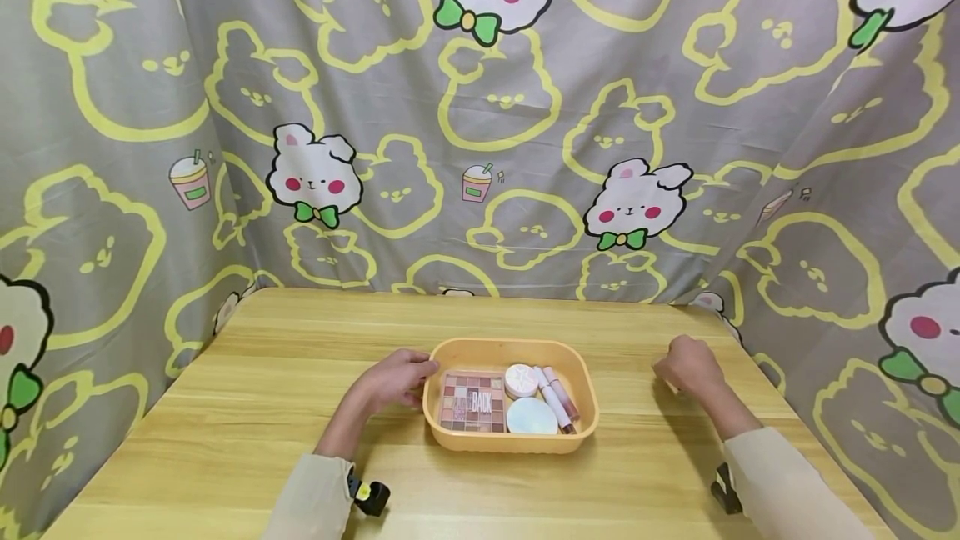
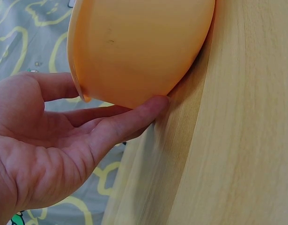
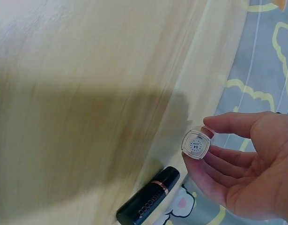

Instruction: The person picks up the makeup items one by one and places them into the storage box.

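Observation:
A yellow-orange plastic basin (image 1: 517, 443) stands on the wooden table. My left hand (image 1: 397, 375) grips its left end; in the left wrist view the thumb is at the rim and the fingers lie against the outer wall. Inside the basin are an eyeshadow palette (image 1: 472, 403), a white round case with a star (image 1: 521, 381), a pale round compact (image 1: 532, 417) and two slim cosmetic tubes (image 1: 553, 401). To the right, my right hand (image 1: 692, 367) pinches a small lip gloss tube (image 3: 196, 144), its base marked 04, between thumb and fingers.
A black cosmetic tube (image 3: 148, 197) with a copper band lies on the table near my right hand; the head view does not show it. Patterned grey curtains (image 1: 517, 215) hang behind the table (image 1: 225, 440) and at both sides.

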{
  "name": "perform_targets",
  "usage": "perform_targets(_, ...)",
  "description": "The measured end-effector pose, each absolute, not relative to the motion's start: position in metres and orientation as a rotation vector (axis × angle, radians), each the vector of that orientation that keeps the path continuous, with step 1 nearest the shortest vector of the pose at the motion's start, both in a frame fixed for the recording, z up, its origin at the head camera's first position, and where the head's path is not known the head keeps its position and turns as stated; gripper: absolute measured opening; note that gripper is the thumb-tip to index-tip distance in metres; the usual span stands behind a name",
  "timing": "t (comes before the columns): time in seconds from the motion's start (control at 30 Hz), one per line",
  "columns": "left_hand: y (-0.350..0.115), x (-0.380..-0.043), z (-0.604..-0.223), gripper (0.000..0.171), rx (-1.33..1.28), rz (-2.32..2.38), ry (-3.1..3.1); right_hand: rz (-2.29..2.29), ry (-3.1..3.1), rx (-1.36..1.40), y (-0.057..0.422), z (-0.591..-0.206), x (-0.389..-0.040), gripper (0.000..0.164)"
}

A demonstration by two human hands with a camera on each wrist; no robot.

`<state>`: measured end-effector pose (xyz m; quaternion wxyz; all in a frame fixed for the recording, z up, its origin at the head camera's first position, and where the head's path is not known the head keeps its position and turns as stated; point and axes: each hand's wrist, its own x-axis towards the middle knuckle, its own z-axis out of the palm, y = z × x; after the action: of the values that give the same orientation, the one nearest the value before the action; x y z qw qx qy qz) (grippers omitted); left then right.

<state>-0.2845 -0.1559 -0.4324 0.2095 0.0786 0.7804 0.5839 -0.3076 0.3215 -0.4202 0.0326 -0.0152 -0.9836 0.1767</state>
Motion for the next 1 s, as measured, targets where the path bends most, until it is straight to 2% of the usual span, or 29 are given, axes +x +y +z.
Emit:
perform_targets(0.37, -0.156, -0.285, -0.434, 0.049, 0.23, 1.633, 2.152, 0.614, -3.027, -0.026, 0.313, -0.416, -0.31, 0.025)
perform_targets(0.73, -0.156, -0.285, -0.433, 0.049, 0.215, 1.635, 2.153, 0.603, -3.039, 0.026, 0.294, -0.402, -0.305, 0.026)
perform_targets(1.0, -0.156, -0.284, -0.431, 0.049, 0.2, 1.638, 2.157, 0.582, -3.02, 0.148, 0.276, -0.39, -0.304, 0.028)
